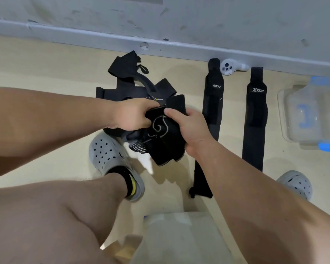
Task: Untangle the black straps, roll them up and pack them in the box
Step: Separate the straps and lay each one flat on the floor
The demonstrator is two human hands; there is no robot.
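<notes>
Tangled black straps (168, 147): bundle gripped by left hand (133, 115) and right hand (189, 128), fingers curled round it, above the floor (46, 69). Flat strap (212, 111) and XTEP strap (254, 121): laid straight on the floor, right of the bundle. Clear box (309, 115): far right

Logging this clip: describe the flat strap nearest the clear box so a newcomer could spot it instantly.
Start at the clear box with blue latches at far right. Just left of it lies a long black strap, flat and straight. Unlike the neighbouring strap, it bears a white XTEP logo.
</notes>
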